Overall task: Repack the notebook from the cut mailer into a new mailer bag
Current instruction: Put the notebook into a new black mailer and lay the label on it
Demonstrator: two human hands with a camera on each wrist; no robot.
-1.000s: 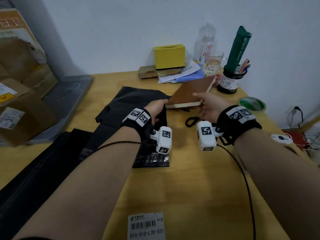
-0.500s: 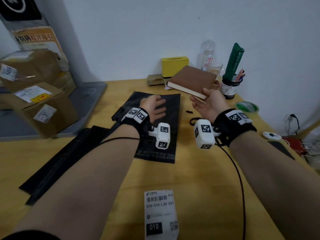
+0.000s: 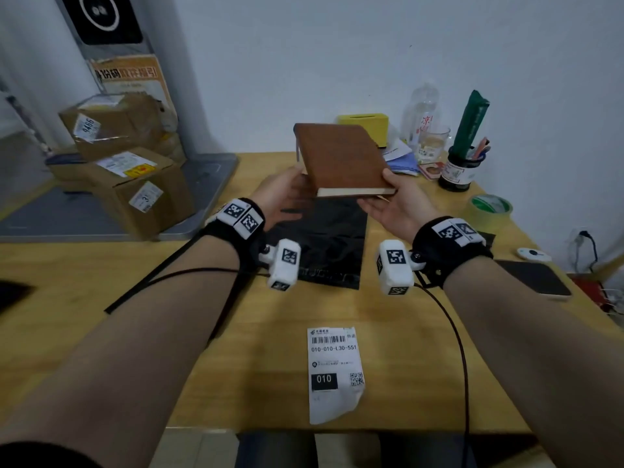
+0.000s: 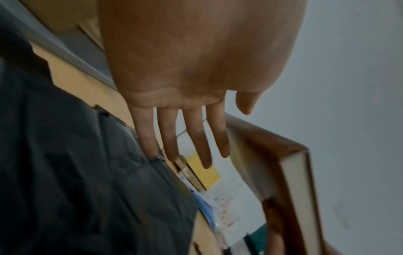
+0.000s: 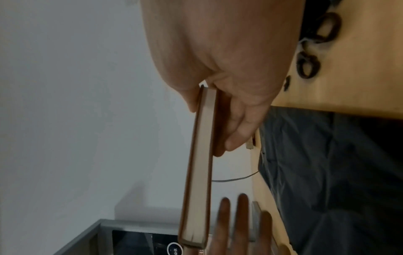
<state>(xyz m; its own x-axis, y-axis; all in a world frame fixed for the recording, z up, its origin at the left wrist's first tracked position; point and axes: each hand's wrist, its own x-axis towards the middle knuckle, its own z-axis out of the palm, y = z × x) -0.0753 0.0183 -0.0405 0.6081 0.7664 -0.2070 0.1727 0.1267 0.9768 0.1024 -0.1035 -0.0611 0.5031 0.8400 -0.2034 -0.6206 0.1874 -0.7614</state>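
A brown notebook (image 3: 341, 157) hangs in the air above the table, tilted up at its far end. My right hand (image 3: 385, 185) pinches its near right corner, thumb on the cover and fingers (image 5: 240, 124) beneath; the page edge (image 5: 196, 189) faces the right wrist camera. My left hand (image 3: 295, 185) is raised at the notebook's left side with straight fingers (image 4: 196, 138) reaching under it; contact is not clear. In the left wrist view the notebook (image 4: 294, 172) lies just right of the index finger. A flat black mailer bag (image 3: 332, 238) lies on the table below both hands.
A printed shipping label (image 3: 334, 369) lies near the table's (image 3: 405, 366) front edge. Cardboard boxes (image 3: 135, 184) stand at the left, more black bags (image 3: 152, 282) beside them. A phone (image 3: 537, 276), tape roll (image 3: 489, 207), pen pot (image 3: 461, 167) and yellow box (image 3: 366, 125) are right and back. Scissors (image 5: 309, 51) lie beside the mailer.
My right hand has lifted the notebook higher and swung it toward the middle. My left hand has left the black mailer and risen to the notebook's left side.
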